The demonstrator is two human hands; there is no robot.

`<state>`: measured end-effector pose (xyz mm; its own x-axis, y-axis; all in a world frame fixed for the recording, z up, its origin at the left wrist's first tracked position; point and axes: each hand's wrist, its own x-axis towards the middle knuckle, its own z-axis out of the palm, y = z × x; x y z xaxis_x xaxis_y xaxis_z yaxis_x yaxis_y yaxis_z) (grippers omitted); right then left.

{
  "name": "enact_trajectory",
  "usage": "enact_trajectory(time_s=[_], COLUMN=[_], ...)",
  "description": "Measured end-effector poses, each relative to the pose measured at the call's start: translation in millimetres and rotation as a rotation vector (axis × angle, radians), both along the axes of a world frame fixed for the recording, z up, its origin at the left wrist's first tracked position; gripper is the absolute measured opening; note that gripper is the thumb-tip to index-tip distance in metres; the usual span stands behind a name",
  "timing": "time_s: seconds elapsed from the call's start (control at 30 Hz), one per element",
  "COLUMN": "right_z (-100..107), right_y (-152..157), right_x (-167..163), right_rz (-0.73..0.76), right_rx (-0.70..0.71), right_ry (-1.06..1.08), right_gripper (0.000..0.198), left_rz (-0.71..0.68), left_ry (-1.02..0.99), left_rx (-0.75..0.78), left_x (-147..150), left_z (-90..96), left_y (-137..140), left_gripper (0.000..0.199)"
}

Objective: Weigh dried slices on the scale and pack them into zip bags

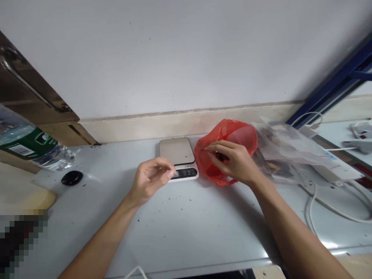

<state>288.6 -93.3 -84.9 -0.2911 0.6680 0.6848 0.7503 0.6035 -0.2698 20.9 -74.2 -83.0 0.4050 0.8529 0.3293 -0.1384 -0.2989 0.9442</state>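
My left hand [154,176] is in front of a small white kitchen scale [176,151], its thumb and forefinger pressed together over part of the display. Whatever that pinch may hold is too small to name. My right hand [232,159] is at the mouth of a red plastic bag [216,133], with curled fingers and the thumb close to the forefinger. Dark bits [221,156] show in the gap between thumb and fingers; I cannot tell whether they are in the hand or in the bag behind it. The bag touches or nearly touches the scale's right side.
On the left are a water bottle [37,145] with a green label and a black oval object [72,178]. Clear plastic bags [290,143], a white power strip [334,170] and cables [312,201] lie on the right. Dark crumbs dot the grey table [174,228]; a wall rises behind.
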Motion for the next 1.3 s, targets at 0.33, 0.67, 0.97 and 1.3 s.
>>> enact_trajectory(time_s=[0.33,0.67,0.97,1.3], right_z=[4.9,28.2,-10.7,19.8], right_y=[0.4,-11.6,-15.1,-17.2], right_x=[6.5,66.0,139.3,108.2], right_rz=[-0.04,-0.622,-1.0,-0.658], right_rx=[0.012,0.452,0.155,0.294], right_ry=[0.026,0.313,0.407,0.575], right_gripper=[0.023,0.02,0.017,0.009], left_rz=[-0.134,-0.202,-0.356,-0.428], left_ry=[-0.031,0.316,-0.283,-0.225], left_rx=[0.07,0.17,-0.811,-0.711], left_x=[8.0,79.9,159.0,162.1], left_z=[1.1,42.8,52.5,48.4], left_y=[-2.3,11.0,9.4,9.3], left_gripper=[0.011,0.006,0.003,0.009])
